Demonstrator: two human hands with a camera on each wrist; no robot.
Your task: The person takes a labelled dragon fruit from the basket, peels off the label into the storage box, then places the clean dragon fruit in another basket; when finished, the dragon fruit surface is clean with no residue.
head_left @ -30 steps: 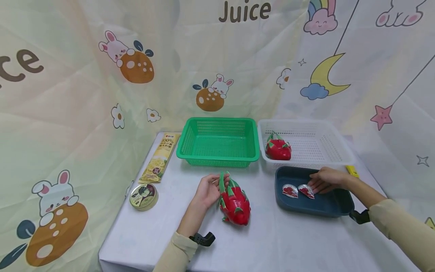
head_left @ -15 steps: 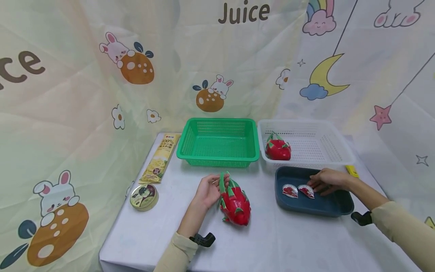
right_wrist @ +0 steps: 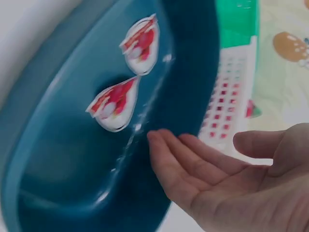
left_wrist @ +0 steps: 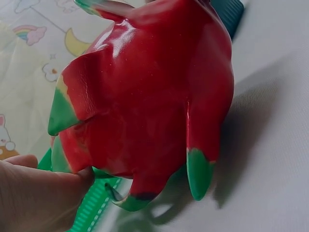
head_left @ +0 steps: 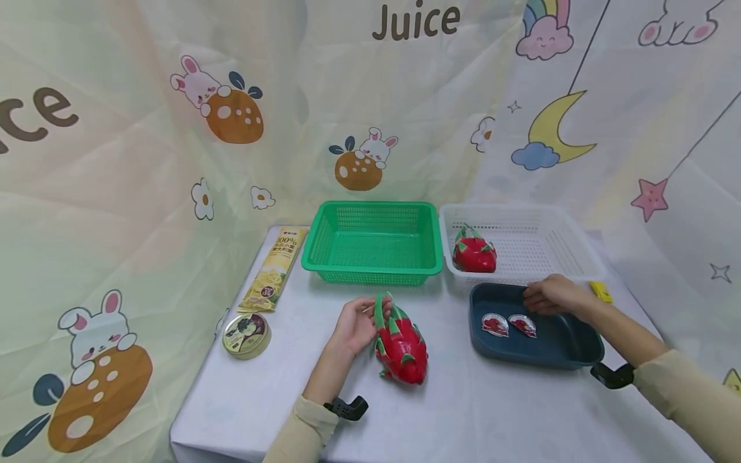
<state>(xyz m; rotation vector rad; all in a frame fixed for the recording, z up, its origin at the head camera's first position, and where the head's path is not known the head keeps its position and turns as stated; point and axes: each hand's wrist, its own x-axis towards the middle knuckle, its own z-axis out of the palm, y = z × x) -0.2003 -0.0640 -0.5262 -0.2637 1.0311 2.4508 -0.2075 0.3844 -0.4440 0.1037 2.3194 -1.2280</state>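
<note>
My left hand (head_left: 354,325) pinches a green leaf tip at the upper end of a red toy dragon fruit (head_left: 401,352), over the middle of the table. Close up in the left wrist view, the thumb (left_wrist: 46,188) lies against the dragon fruit (left_wrist: 149,87). My right hand (head_left: 557,296) hovers at the back rim of a dark blue tray (head_left: 509,357). Its fingers (right_wrist: 176,164) are loosely bent with nothing between them. Inside the tray lie two small teardrop-shaped packs with red-and-white printed tops, one on the left (head_left: 494,325) and one beside it (head_left: 523,325).
Behind stand a green basket (head_left: 370,273) and a white basket (head_left: 521,276) with another dragon fruit (head_left: 475,253) in it. Left on the table are a pasta packet (head_left: 273,270) and a round tin (head_left: 246,335). A yellow object (head_left: 601,291) shows beside the right forearm.
My right hand has lifted away from beside the right-hand pack towards the tray's back rim. Both packs stay where they were. My left hand keeps its hold on the dragon fruit.
</note>
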